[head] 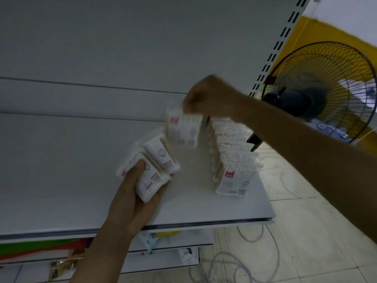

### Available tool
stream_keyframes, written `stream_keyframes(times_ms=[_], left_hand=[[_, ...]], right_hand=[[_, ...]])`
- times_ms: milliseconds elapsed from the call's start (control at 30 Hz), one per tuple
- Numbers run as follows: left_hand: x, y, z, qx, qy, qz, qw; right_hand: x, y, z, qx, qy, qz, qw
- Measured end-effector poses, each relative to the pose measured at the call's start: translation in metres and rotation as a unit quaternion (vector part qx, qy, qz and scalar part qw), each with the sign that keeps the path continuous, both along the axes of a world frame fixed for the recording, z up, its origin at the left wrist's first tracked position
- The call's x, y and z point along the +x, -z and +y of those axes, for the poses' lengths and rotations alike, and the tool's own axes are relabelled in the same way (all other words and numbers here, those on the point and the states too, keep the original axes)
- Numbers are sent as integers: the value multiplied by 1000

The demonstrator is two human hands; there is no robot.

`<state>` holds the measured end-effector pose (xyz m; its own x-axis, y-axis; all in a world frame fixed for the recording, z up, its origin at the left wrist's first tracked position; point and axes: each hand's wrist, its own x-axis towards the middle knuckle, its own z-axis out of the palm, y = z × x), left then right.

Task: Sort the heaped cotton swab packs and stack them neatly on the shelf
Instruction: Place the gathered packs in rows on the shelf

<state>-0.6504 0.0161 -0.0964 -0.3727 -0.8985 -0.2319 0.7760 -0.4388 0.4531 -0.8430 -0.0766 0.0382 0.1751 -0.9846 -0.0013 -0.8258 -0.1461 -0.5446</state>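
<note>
Feeding one cotton swab pack (183, 129) toward the standing row (232, 156) on the shelf (81, 180).

I saw the right hand (206, 97) pinching that pack by its top edge, in the air just left of the row's far end. I judged the top grip was meant to let it drop in upright beside the others. The left hand (132, 197) gripped a fanned bundle of packs (151, 166) low over the shelf, likely as supply for the other hand; I could not tell whether the bundle rested on the board. The right forearm (295, 139) crossed above the row and hid part of it. A standing fan (322, 88) stood beyond the shelf's right end and cables (255, 242) lay on the floor, neither in the way.
</note>
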Motion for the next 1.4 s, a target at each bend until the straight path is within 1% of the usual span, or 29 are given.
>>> stream_keyframes(times_ms=[67,100,233,333,467,633,767,833,867,900,933,967,1000,1033,1067,1100,1133,1167,1200,1233,1300,1400], left_hand=[[0,1,0,9,-10,-4,1000],[1,2,0,9,-10,-4,1000],[1,3,0,27,-13,0,1000],[0,1,0,28,-11,7,1000],[1,2,0,20,-3,8,1000],[0,3,-2,26,-2,7,1000],[-1,3,-2,23,6,9,1000],[0,2,-2,24,5,9,1000],[0,1,-2,24,5,10,1000],[0,1,-1,25,5,11,1000],[0,1,-1,27,5,13,1000],[0,2,-2,31,5,14,999],[-1,3,-2,34,4,14,999],[0,4,-3,37,3,14,999],[0,5,-3,38,3,14,999],[0,4,-3,35,5,13,999],[0,4,-3,27,8,11,1000],[0,3,-2,14,14,9,1000],[-1,2,-2,2,22,8,1000],[-1,1,-1,-4,27,8,1000],[-1,1,-1,9,23,9,1000],[0,2,-2,28,6,18,999]], right_hand=[[-19,-11,-10,-66,74,-53,994],[-25,-13,-14,-80,87,-58,991],[-28,9,-15,-92,66,67,991],[-32,30,-20,-113,76,97,986],[-34,47,-27,-147,84,222,960],[-33,56,-30,-193,77,305,929],[-28,52,-30,-170,64,355,917],[-22,46,-23,-175,49,379,907],[-18,43,-17,-196,43,371,907],[-13,40,-11,-224,39,333,915],[-5,35,-3,-232,39,257,937],[3,28,6,-197,45,142,969],[12,19,14,-118,49,10,992],[21,10,22,-21,48,-87,995],[28,3,28,57,33,-103,993],[32,0,32,100,5,-67,993],[35,1,36,119,-27,-11,992],[38,3,38,120,-53,45,990],[39,5,40,117,-73,82,987],[39,8,40,112,-86,99,985],[34,6,36,90,-83,109,986],[11,0,17,2,-9,103,995]])
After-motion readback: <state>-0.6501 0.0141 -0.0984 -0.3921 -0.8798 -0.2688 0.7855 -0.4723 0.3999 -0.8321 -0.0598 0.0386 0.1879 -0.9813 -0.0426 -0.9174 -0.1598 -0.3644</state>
